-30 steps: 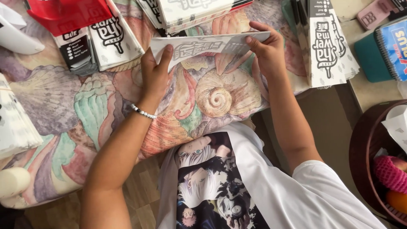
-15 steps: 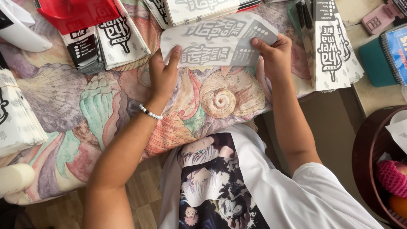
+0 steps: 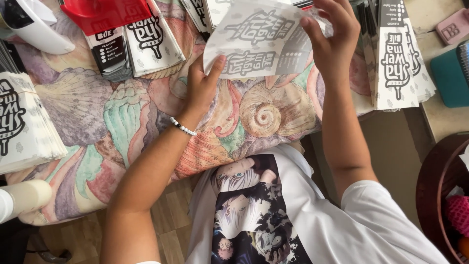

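A white printed paper sheet [image 3: 259, 41] with black lettering is held up over a table covered by a seashell-patterned cloth [image 3: 146, 112]. My left hand [image 3: 200, 88], with a bead bracelet on the wrist, grips the sheet's lower left corner. My right hand [image 3: 332, 36] pinches its right edge, fingers curled over the paper. The sheet tilts toward me and hides part of the stacks behind it.
Stacks of white printed paper sleeves lie at the left edge [image 3: 24, 122], top left [image 3: 146, 39] and right [image 3: 398, 58]. A red bag [image 3: 105, 12] sits at the top left. A teal notebook [image 3: 449, 73] and a dark round basket [image 3: 439, 186] are at the right.
Both hands have lifted the paper sheet and tilted it toward me; its printed face now shows larger. The view has come closer to the table.
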